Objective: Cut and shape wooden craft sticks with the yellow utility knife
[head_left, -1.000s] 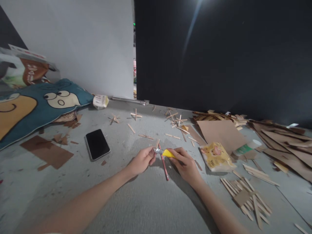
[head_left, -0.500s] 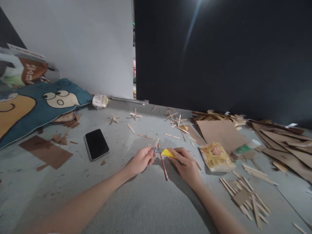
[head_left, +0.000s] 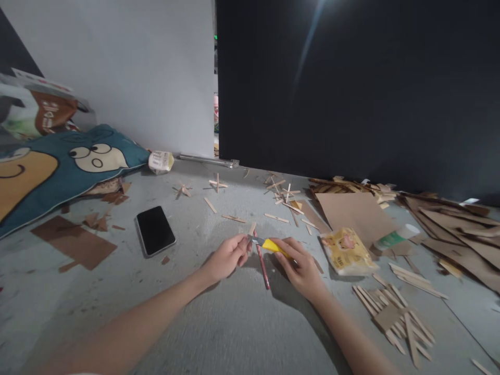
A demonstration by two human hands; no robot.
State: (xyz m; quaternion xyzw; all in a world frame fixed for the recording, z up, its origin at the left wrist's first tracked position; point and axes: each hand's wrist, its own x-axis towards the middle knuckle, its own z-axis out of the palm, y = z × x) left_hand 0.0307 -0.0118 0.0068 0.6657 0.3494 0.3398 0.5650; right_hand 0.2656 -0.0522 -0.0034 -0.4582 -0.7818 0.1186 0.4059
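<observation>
My right hand is closed round a yellow utility knife, its blade pointing left. My left hand pinches a small wooden stick at the blade's tip. A red pencil lies on the grey floor between the two hands. Both hands rest low, close to the floor.
A black phone lies to the left. A yellow packet and a brown cardboard sheet sit to the right, with loose wooden sticks and cardboard scraps. A blue cartoon cushion is at far left.
The knife and my right hand have tilted slightly, the blade sliding a little along the stick. My left hand has hardly moved.
</observation>
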